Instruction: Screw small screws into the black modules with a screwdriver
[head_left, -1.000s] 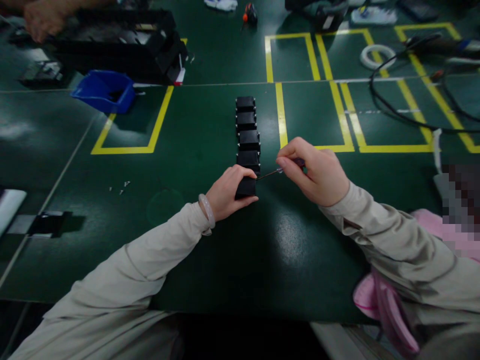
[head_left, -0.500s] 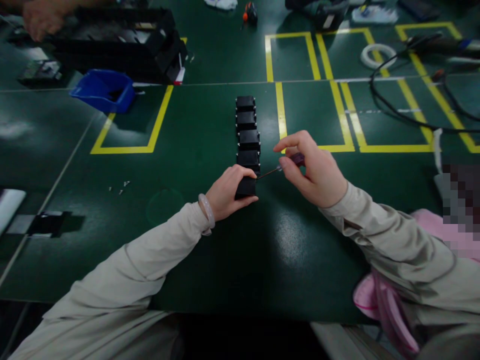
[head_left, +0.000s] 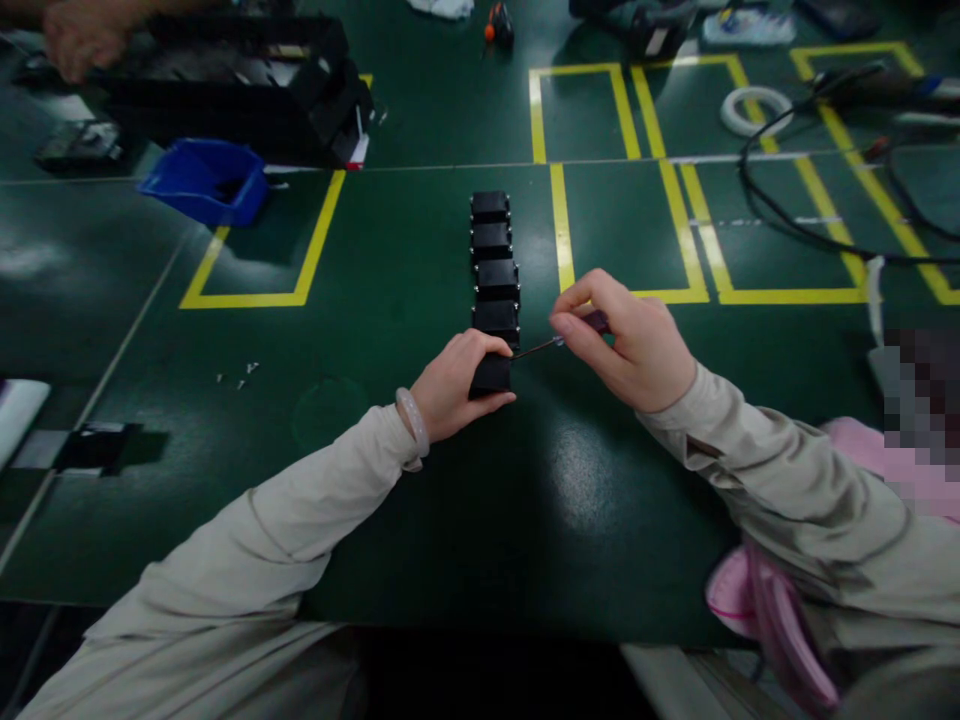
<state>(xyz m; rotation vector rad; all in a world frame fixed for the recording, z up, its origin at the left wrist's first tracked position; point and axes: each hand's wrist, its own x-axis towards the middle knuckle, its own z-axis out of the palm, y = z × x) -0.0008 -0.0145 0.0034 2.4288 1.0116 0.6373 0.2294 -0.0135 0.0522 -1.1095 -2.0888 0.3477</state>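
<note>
My left hand (head_left: 457, 385) grips the nearest black block (head_left: 491, 375), with thumb and fingers at its near and far sides. My right hand (head_left: 626, 340) is closed on a screwdriver (head_left: 596, 321), whose thin shaft points left and reaches the block's right side by my left fingertips. What the tip touches is too small to make out. Beyond the held block, a column of several similar black blocks (head_left: 497, 273) runs away from me, with small shiny screws at their sides.
Several loose screws (head_left: 247, 373) lie at the left. A blue bin (head_left: 210, 182) stands before a black rack (head_left: 225, 90), where another person's hand (head_left: 86, 40) shows. At the right are a white ring (head_left: 756, 111), a black cable (head_left: 795, 225) and yellow tape outlines.
The fingers of my right hand have closed in on the screwdriver handle; the index finger was raised apart from the thumb before. My left hand and the block have stayed in place.
</note>
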